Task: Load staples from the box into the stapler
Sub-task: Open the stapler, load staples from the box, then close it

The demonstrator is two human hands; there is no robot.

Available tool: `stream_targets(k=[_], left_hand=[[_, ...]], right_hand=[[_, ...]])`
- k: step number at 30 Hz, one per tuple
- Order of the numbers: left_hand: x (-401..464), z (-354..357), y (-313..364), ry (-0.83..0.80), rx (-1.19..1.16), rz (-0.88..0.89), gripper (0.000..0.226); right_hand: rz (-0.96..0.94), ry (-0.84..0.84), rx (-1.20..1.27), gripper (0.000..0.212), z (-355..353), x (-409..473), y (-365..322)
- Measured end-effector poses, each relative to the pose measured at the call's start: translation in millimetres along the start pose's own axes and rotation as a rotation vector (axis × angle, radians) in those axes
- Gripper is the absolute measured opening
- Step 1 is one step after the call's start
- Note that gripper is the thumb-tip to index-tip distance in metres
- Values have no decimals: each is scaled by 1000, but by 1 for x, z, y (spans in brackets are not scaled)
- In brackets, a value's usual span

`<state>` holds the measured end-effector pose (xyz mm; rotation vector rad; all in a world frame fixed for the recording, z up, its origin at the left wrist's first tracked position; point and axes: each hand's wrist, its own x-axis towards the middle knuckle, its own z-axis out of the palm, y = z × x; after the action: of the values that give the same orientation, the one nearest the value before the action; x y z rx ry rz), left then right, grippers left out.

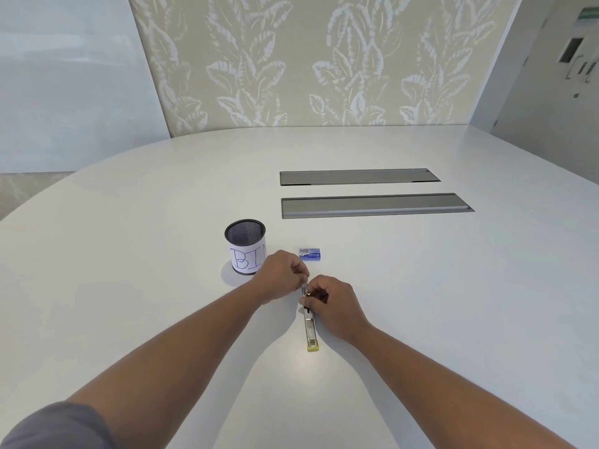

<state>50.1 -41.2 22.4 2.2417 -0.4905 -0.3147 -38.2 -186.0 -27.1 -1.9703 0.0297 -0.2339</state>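
Nearest the viewer, a grey sleeve (55, 426) covers the left upper arm; both bare forearms reach forward over the white table (421, 319). The stapler (310, 325) lies opened out flat along the table, its yellow end (313, 347) toward the viewer and its metal channel exposed. The right hand (337, 306) rests curled over the middle of the stapler, its fingertips pinching a small metal part there. The left hand (282, 277), fingers likewise drawn into a narrow pinch, meets it at the far end of the channel; whether it holds a staple strip cannot be told. Just beyond lies the small blue staple box (310, 254), apart from both hands. To its left stands a mesh cup (245, 246) labelled "BIN". Farther off, two grey cable hatches (372, 205) sit flush in the tabletop. Judged state: stapler opened, loading under way or imminent; closing remains.
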Motion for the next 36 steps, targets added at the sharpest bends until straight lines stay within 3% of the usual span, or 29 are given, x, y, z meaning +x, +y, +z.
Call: stream_targets(k=[11, 18, 23, 29, 36], left_hand=[[-1, 8, 0, 0, 29, -66, 10], [-1, 9, -4, 0, -218, -229, 37], [1, 7, -6, -35, -285, -304, 44], [6, 9, -5, -47, -296, -303, 29], [14, 16, -9, 63, -383, -316, 9]], right_hand=[[-17, 13, -55, 16, -2, -1, -1], [-23, 15, -87, 16, -2, -1, -2], [-7, 11, -73, 16, -2, -2, -3], [7, -1, -46, 14, -2, -2, -5], [17, -15, -11, 17, -1, -3, -5]])
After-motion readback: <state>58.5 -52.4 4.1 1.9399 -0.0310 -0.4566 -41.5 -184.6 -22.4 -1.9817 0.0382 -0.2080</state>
